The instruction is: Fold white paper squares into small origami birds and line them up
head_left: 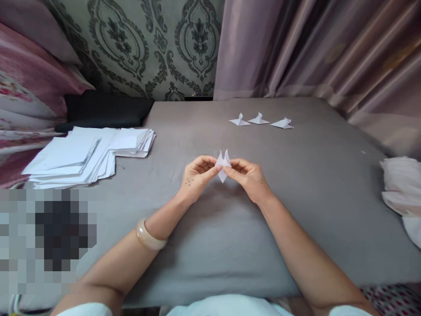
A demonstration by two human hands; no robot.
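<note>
Near the middle of the view, a small white folded paper figure [222, 174] is held just above the grey cloth. Two narrow points stand up from its top and one point hangs down below. My left hand [200, 174] pinches its left side between thumb and fingers. On the right side, my right hand [246, 174] grips it the same way, the two thumb tips close together at its centre. The fingers behind the paper are partly hidden. Farther back on the cloth sit three folded white paper figures: one on the left [240, 120], a middle one [258, 119] and a right one [283, 123].
Stacks of white paper sheets [72, 153] lie at the left, before a black folded item [108, 109]. A grey cloth [315, 197] covers the table. Crumpled white fabric [401, 188] rests at the right edge. Curtains [279, 48] hang behind. The lower left is pixelated.
</note>
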